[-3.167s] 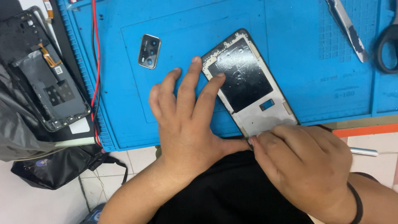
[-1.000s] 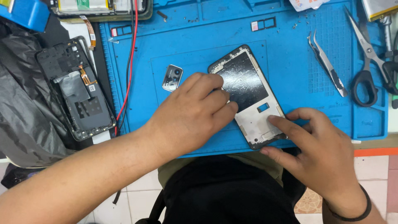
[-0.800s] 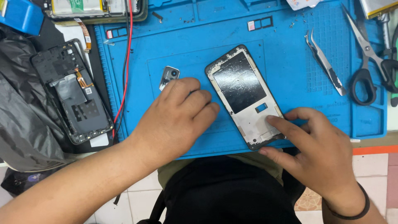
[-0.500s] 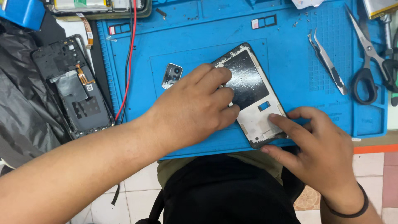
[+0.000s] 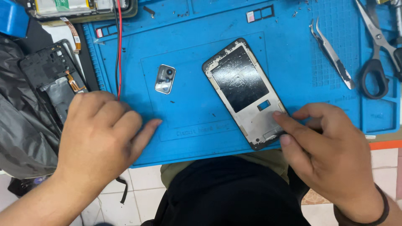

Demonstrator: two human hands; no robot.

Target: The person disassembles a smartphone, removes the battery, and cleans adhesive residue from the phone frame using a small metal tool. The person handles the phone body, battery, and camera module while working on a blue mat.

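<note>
I am pinning the phone frame (image 5: 247, 94) on the blue mat (image 5: 201, 109) with my right hand (image 5: 331, 155), fingertips pressing its near corner. My left hand (image 5: 98, 138) has come off the frame, resting loosely curled and holding nothing, leaving it uncovered. Beyond are lying the camera cover (image 5: 165, 78), tweezers (image 5: 331, 54) and scissors (image 5: 379, 46).

The phone frame (image 5: 245, 93), with cracked black panel, lies flat and angled on the blue mat (image 5: 201, 50).

We are seeing a bright blue mat (image 5: 201, 109), a silver-grey phone frame (image 5: 245, 92) carrying a black panel, and a red wire (image 5: 119, 50) at far left.
</note>
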